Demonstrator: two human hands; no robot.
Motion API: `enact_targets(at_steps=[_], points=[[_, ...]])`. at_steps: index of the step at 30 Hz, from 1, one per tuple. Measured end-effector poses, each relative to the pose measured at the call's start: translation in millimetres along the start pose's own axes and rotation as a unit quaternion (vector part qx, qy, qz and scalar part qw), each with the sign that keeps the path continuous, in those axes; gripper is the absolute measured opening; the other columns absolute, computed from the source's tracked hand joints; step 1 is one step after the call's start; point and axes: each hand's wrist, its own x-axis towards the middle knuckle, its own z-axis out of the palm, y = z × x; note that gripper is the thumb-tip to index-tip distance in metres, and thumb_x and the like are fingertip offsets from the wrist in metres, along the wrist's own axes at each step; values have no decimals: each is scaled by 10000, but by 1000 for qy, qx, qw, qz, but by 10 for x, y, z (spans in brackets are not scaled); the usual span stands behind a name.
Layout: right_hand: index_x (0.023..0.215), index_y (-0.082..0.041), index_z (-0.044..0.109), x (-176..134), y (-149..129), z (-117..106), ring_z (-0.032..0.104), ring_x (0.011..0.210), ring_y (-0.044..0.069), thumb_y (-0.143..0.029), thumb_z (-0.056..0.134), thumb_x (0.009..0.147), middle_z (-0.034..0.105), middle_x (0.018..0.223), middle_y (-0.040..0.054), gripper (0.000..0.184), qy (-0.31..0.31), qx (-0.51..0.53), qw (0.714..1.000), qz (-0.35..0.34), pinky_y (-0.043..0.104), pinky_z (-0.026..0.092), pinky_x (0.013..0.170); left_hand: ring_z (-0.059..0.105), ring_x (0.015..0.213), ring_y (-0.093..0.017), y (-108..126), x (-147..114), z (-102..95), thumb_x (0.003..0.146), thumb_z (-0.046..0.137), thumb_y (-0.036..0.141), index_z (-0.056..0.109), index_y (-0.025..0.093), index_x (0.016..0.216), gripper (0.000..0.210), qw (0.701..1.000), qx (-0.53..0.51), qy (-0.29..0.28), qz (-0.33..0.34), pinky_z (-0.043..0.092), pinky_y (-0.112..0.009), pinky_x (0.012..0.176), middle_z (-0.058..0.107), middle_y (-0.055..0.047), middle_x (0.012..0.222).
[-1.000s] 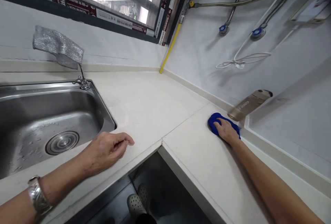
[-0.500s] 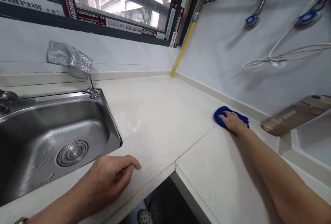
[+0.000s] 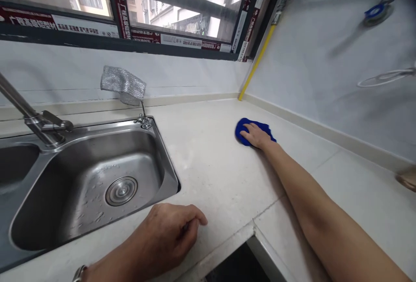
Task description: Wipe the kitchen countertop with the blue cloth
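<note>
My right hand (image 3: pixel 257 136) lies over a blue cloth (image 3: pixel 242 132) and presses it onto the white countertop (image 3: pixel 208 178), fingers on top of the fabric. Cloth edges stick out past the fingertips and on the far side of the hand. Nearer to me, my left hand (image 3: pixel 175 234) rests at the counter's front edge, just in front of the sink, with its fingers curled in. Nothing shows inside that hand. A metal band, partly in view, circles the left wrist.
A steel sink (image 3: pixel 172 182) with water drops inside and a faucet (image 3: pixel 45 128) is at left. Silvery bubble wrap (image 3: pixel 122 84) covers a small tap. A yellow pipe (image 3: pixel 258 63) runs down the corner. The counter has a dark opening (image 3: pixel 238 264) in front.
The blue cloth under my right hand has slid left across the countertop, away from the right wall. My left hand keeps its curled shape near the front edge. The view has turned left.
</note>
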Motion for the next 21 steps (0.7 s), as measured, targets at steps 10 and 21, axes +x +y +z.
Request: enact_targets(at_steps=[10,21], points=[[1470,-226,485,-591,-1547,191,358,1460,309,-419,529,941,367,1606,98,565,-20,56,959,-278,520,328,1185,444,440,-91,85,13,-80,860,472,139,751,204,979,310,1000,-1,-8,-4,335,-231,476,591,38,550],[1472,-199,468,-1949,-1911,86,316,1476,356,-500,542,941,370,1594,163,615,-18,112,947,-300,619,284,1181,554,1300,-239,13,37,-116,936,464,199,559,164,1315,392,978,26,207,22,429,-423,1144,628,-128,1371]])
